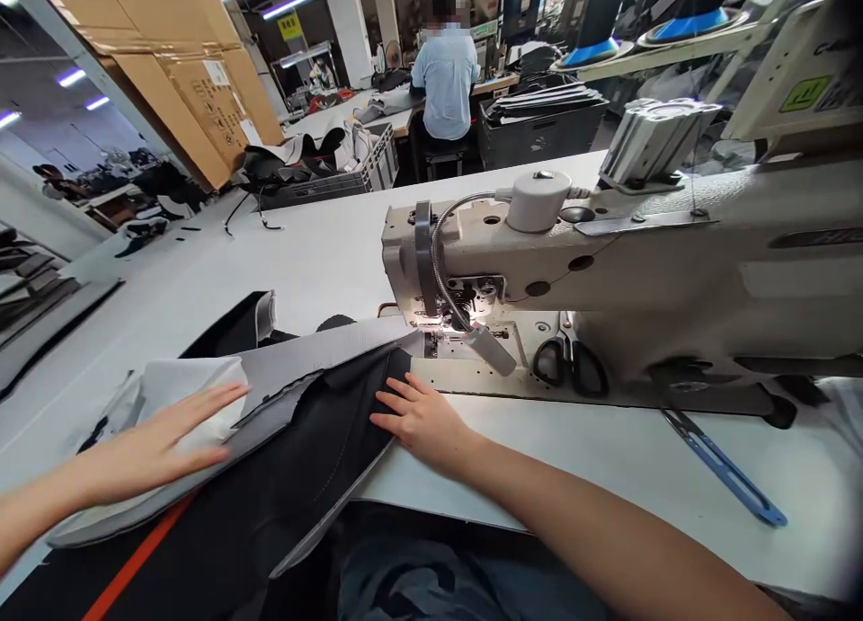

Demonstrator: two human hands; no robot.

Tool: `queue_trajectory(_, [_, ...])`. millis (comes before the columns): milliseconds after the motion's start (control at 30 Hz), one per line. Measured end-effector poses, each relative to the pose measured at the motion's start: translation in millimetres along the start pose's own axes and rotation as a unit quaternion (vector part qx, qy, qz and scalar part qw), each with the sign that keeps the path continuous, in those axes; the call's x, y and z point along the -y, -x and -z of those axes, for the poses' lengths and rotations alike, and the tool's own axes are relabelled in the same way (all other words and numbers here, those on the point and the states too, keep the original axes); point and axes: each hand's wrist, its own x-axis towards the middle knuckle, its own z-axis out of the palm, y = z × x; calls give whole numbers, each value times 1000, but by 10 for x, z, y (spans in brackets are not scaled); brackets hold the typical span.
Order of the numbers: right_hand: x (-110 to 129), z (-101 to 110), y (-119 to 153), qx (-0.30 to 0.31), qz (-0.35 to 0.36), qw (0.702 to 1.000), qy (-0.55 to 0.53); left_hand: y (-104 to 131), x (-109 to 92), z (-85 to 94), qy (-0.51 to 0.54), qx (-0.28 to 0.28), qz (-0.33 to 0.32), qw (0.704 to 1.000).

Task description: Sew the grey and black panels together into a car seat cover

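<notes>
A black fabric piece with grey backing (316, 432) and an orange stripe runs from the lower left up to the needle area of a sewing machine (485, 252). My left hand (168, 437) lies over its left part, fingers stretched out, beside a white folded layer (192, 378). Near the machine's bed, my right hand (424, 419) rests flat on the black side of the fabric, its fingers spread. The lit needle area is partly hidden by a small lamp (491, 347) on a bendable metal hose.
Black-handled scissors (570, 365) lie on the machine bed. A blue-handled tool (732, 473) is on the white table (324, 243) at right. Behind stand a grey crate (378, 163), a cardboard box (202, 100) and a dark bin (539, 136). A person in light blue (445, 82) sits farther back.
</notes>
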Motion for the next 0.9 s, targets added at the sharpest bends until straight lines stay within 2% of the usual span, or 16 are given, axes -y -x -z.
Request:
queue_trajectory(33, [5,-1,-1,-2,1,1000,2,-256,-204,-12,-3,46,-41,998])
queue_trajectory(133, [25,-1,3,-8,-1,1000,12,-1075,-747,-112,-56,38,-138,988])
queue_trajectory(200, [29,-4,7,-17,-6,1000,17,-1520,-959,-187,-89,41,-179,979])
queue_trajectory(267, [3,-10,4,-21,-17,999,18,-1769,-1053,-201,-112,16,-177,978])
queue_trajectory(333, [-61,-13,-11,-16,-40,999,13,-1785,-1099,-129,-140,-59,-152,977])
queue_trajectory(400, [-144,-7,-33,-8,-66,998,5,-1615,-1178,-19,-179,-146,-136,963])
queue_trajectory(467, [-209,12,-50,-13,-78,997,2,-1372,-1324,37,-208,-192,-139,949])
queue_trajectory(533, [-221,46,-48,-29,-67,997,11,-1179,-1498,-30,-198,-169,-161,952])
queue_trajectory(633, [-129,109,4,-52,-6,998,39,-1123,-1669,-299,-111,-22,-214,970])
queue_trajectory(700, [-31,137,69,-76,36,995,49,-1205,-1689,-466,-42,39,-222,973])
queue_trajectory(800, [77,131,183,-117,61,990,56,-1335,-1677,-576,-10,29,-232,972])
queue_trajectory(900, [85,91,274,-134,62,987,66,-1375,-1739,-574,-52,20,-240,969])
